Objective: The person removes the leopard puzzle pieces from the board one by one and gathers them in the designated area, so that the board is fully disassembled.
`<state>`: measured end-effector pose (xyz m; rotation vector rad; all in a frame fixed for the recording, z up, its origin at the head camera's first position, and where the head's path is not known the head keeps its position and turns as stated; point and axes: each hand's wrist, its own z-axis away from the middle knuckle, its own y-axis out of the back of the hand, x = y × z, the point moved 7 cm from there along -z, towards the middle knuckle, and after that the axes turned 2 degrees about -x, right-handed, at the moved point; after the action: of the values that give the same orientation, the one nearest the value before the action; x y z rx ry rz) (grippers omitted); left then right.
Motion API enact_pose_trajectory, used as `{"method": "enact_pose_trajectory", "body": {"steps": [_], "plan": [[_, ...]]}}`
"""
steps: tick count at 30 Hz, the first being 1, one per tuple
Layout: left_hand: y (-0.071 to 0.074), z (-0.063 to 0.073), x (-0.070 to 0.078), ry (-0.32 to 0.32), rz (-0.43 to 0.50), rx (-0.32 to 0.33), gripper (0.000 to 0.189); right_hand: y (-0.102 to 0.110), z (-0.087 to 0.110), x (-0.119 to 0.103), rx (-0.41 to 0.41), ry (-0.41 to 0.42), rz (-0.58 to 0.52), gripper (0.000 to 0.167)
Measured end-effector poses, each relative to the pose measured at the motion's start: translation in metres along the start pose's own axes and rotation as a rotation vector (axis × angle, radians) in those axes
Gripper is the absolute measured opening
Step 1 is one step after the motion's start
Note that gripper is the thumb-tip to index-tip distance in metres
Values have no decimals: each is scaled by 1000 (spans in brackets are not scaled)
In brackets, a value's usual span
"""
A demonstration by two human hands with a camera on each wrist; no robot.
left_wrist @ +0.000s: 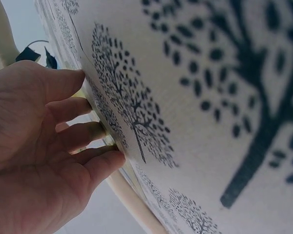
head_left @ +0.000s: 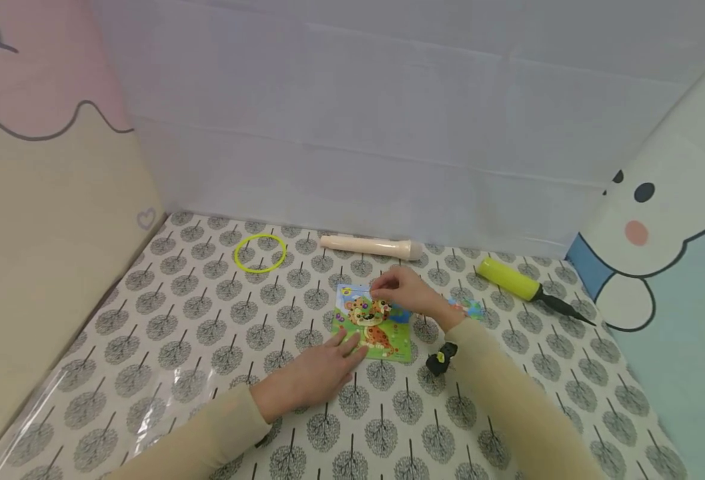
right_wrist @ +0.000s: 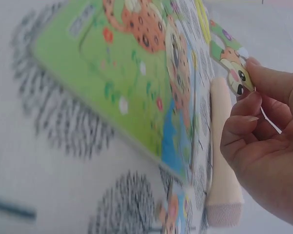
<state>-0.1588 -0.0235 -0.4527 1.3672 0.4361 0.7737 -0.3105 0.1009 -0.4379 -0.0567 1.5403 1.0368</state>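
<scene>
A jigsaw puzzle board [head_left: 382, 343] with a spotted leopard cub on green and blue lies flat on the table. My right hand [head_left: 409, 291] is above its upper right part. Between thumb and fingertips it pinches a puzzle piece [right_wrist: 233, 73] printed with part of a cub's face, raised off the board in the right wrist view. The fingertips of my left hand [head_left: 322, 373] touch the board's lower left edge, fingers loosely extended. The left wrist view shows this hand [left_wrist: 53, 136] with its palm side visible and nothing gripped.
Another colourful piece [head_left: 472, 309] lies right of the board, partly behind my right wrist. Behind the board is a pale, flashlight-shaped tube [head_left: 367, 246]. A yellow-green ring [head_left: 236, 257] lies back left, a yellow-green pump with a black nozzle [head_left: 511, 279] back right. Fabric walls surround the table.
</scene>
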Motion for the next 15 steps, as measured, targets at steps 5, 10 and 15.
{"method": "enact_pose_trajectory", "body": {"steps": [5,10,15], "plan": [[-1,-1,-2,12,1,-5,57,17,19,17,-5,-75,22,14],[-2,-1,-2,7,-1,11,56,29,38,29,-5,-62,22,16],[-4,0,-1,-8,1,42,55,32,54,31,-53,-16,45,13]]}}
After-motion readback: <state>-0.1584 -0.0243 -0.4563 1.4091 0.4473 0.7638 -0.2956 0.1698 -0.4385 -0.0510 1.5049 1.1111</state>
